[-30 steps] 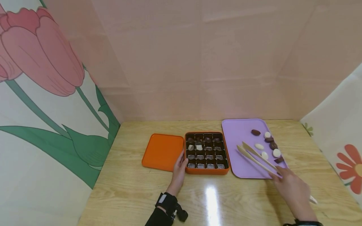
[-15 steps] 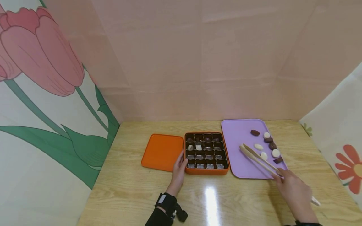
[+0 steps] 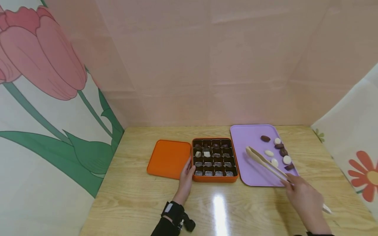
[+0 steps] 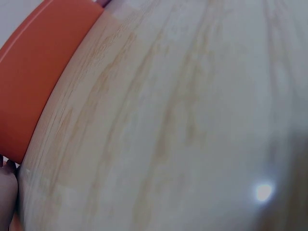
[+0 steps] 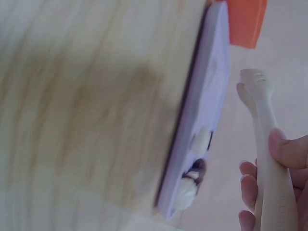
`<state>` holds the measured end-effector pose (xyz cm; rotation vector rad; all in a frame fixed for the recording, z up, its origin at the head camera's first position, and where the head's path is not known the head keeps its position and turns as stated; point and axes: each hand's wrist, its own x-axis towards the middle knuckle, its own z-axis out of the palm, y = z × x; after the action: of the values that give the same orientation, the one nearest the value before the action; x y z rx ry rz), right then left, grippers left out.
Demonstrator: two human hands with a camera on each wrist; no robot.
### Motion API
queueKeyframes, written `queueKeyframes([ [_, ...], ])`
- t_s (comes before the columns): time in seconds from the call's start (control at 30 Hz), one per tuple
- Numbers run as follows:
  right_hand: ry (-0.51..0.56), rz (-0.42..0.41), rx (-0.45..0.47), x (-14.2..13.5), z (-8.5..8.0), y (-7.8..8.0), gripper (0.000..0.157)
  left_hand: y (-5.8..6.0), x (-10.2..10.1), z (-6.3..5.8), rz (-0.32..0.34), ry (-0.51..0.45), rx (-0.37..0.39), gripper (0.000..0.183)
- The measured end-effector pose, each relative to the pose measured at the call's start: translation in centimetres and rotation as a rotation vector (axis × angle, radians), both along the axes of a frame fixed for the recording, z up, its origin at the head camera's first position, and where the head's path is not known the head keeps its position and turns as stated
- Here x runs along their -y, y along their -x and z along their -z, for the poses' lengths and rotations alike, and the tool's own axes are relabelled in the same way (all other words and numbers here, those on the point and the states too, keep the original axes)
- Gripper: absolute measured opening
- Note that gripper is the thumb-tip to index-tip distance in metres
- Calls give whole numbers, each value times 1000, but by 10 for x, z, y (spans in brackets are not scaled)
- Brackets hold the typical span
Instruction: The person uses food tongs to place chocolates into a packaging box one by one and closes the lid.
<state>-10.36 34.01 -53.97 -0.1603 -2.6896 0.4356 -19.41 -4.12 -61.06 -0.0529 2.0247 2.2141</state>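
Observation:
My right hand [image 3: 305,200] holds a pair of beige tongs [image 3: 265,164], reaching up and left over the purple tray [image 3: 245,175]. The tong tips are close together, with nothing seen between them; the right wrist view shows the tongs [image 5: 269,159] between thumb and fingers. Along the tray's right side lie dark chocolates [image 3: 265,138] and white chocolates [image 3: 286,160]. My left hand [image 3: 185,180] touches the left side of an orange box [image 3: 215,179], its fingers fairly straight. The box's dark divided insert [image 3: 218,164] has two pale chocolates [image 3: 207,154] in its second row and dark pieces in the back row.
An orange lid [image 3: 169,159] lies flat left of the box. The wooden table [image 3: 248,209] ends at a pink cloth backdrop [image 3: 177,82]. Flower-printed cloths stand at both sides.
The tong tips have come closer together. They shifted slightly right, then back left over the tray. My left hand and the box stay put; the view drifts slightly.

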Motion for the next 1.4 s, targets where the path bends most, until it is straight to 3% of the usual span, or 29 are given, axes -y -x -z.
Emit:
queueKeyframes([
  [0.2,4,-50,-76,27,-11,11,34,0,1,1,2,-15,8,55],
  [0.43,-17,-178,-172,60,-12,27,33,1,1,2,7,-23,1,56],
  [0.67,-46,-222,-80,80,-12,39,32,1,1,3,18,-22,7,58],
  [0.93,-48,-217,-1,87,-11,46,33,2,2,4,19,-30,1,55],
  [1.4,-40,-203,35,89,-11,47,35,1,1,2,18,-17,-12,54],
])
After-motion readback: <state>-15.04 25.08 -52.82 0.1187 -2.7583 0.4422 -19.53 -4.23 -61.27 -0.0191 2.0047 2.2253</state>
